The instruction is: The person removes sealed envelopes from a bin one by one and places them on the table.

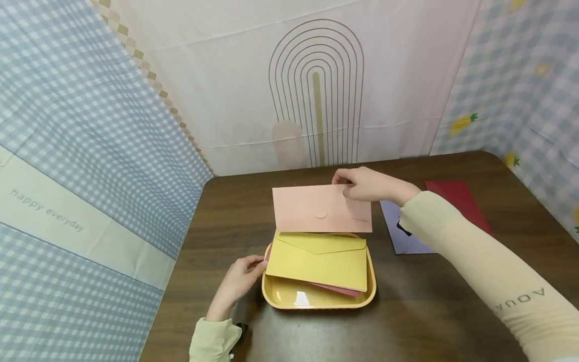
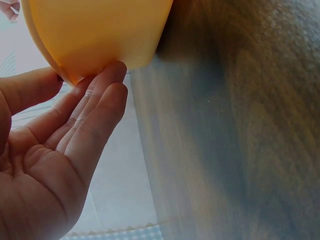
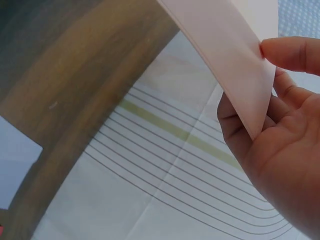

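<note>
A light pink envelope (image 1: 312,208) is held upright behind a yellow plastic container (image 1: 282,300). My right hand (image 1: 368,183) pinches its upper right edge; in the right wrist view the thumb and fingers lie on opposite faces of the envelope (image 3: 235,65). Inside the container a yellow envelope (image 1: 316,269) leans over a darker pink one (image 1: 339,290), which is mostly hidden. At the container's left end, my left hand (image 1: 239,279) grips the rim. From the left wrist view, the thumb is at the rim and the fingers press the outer wall of the container (image 2: 105,30).
A lavender envelope (image 1: 402,244) with a small black patch (image 1: 404,230) lies on the right of the brown wooden table (image 1: 226,226), partly under the right sleeve. Beyond it lies a red envelope (image 1: 461,201). Patterned cloth (image 1: 235,100) hangs around the table.
</note>
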Demonstrator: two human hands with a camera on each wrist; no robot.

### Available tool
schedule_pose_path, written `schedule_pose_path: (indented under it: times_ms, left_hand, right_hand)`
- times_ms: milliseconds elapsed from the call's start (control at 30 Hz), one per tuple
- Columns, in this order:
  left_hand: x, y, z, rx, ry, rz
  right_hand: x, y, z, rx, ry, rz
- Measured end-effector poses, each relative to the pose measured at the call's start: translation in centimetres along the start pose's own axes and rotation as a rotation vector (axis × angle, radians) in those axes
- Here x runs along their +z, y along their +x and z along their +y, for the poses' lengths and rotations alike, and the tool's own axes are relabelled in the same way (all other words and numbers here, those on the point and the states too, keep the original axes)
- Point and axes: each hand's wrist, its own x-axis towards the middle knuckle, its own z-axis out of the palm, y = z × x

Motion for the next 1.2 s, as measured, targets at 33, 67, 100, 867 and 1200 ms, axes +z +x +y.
schedule_pose_path:
  times_ms: [33,67,100,867,1200]
  left_hand:
    - [0.0,0.0,0.0,0.008,0.001,-0.003]
    - [0.0,0.0,0.0,0.009,0.001,-0.003]
    - [0.0,0.0,0.0,0.009,0.002,-0.004]
    - [0.0,0.0,-0.1,-0.027,-0.040,-0.038]
    - [0.0,0.1,-0.1,-0.014,-0.035,-0.038]
  right_hand:
    - [-0.2,0.1,0.1,0.004,-0.004,0.002]
    - [-0.4,0.2,0.2,0.009,-0.009,0.005]
    - [-0.5,0.3,0.2,0.012,-0.013,0.008]
    - [-0.5,3.9,3.7,0.055,-0.010,0.003]
    - [0.7,5.1,6.5,0.062,-0.022,-0.005]
